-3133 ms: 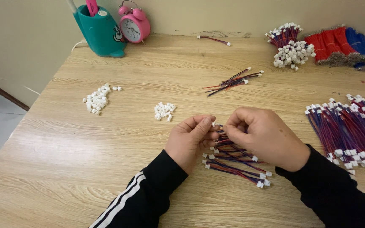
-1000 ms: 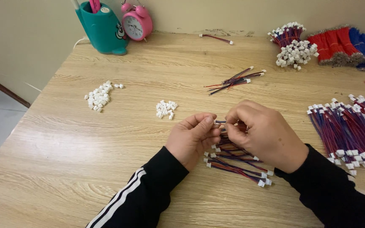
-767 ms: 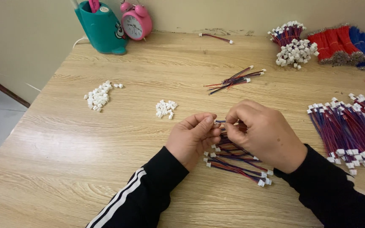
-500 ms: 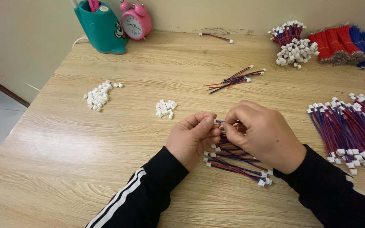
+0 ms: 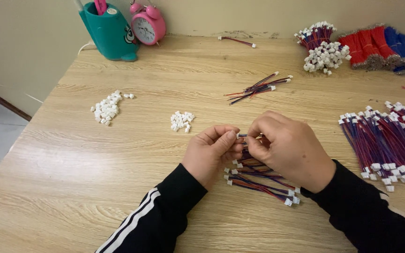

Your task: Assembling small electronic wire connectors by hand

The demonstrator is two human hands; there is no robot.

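My left hand (image 5: 211, 152) and my right hand (image 5: 289, 149) meet over the wooden table (image 5: 118, 154), fingertips pinched together on a thin red and blue wire lead (image 5: 243, 136) between them. What the left fingertips pinch at the wire's end is hidden. Just below the hands lies a small pile of finished leads (image 5: 258, 178) with white plugs on their ends. A small heap of white plastic connectors (image 5: 182, 120) sits a little to the left of my left hand.
A larger heap of white connectors (image 5: 106, 107) lies at the left. Loose leads (image 5: 258, 87) lie mid-table, a big bundle of leads (image 5: 390, 140) at the right. Bundles (image 5: 324, 47) and red and blue wire (image 5: 380, 42) sit at the back right; a teal holder (image 5: 108, 30) and pink clock (image 5: 148, 26) at the back left.
Both hands have stayed in place, pinched on the same lead; only small finger shifts show. The view has drifted slightly.
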